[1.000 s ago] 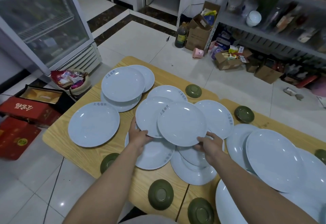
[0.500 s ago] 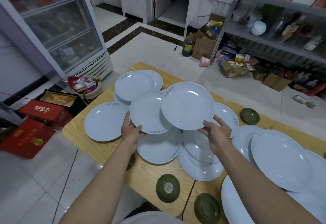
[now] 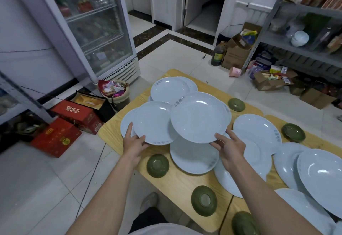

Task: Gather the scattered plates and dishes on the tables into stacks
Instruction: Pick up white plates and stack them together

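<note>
I take this for the back room of a small eating house, half store. The wooden table (image 3: 177, 188) carries a crowd of matching pale plates (image 3: 257, 129), the same lettering printed on their rims, and little green dishes (image 3: 204, 200). Left of the table stands a glass-door display fridge (image 3: 92, 27) with wire shelves, with red gift boxes (image 3: 77, 114) on the tiles near it. Beyond the table's far right corner a metal rack (image 3: 296, 50) is loaded with goods, with open cardboard boxes (image 3: 236, 55) and a big oil jug (image 3: 218, 54) at its foot.

Two overlapping plates (image 3: 199, 117) above the table (image 3: 177, 184), fridge (image 3: 88, 24) far left
</note>
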A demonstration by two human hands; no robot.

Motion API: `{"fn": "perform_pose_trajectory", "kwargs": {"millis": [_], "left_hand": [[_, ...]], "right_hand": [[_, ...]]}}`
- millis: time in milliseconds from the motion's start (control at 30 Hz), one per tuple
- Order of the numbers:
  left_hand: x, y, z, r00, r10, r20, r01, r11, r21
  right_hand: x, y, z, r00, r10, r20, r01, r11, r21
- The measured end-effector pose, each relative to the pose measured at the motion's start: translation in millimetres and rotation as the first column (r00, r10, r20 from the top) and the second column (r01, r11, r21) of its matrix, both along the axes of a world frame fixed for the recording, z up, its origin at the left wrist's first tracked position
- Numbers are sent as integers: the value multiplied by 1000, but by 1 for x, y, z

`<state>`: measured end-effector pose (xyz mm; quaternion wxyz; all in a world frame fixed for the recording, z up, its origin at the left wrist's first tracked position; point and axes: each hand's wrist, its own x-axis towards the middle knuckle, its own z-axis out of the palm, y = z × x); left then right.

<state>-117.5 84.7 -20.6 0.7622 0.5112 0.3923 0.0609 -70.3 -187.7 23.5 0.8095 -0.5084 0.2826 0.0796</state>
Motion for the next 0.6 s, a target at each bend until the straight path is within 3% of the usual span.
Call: {"fn": "perform_pose_trajectory", "kwargs": {"millis": [600], "left_hand": [[9, 148, -41, 983, -186, -4, 185, 981, -66]], "right_hand": [[-9, 131, -19, 985, -150, -80, 147, 988, -49]]}}
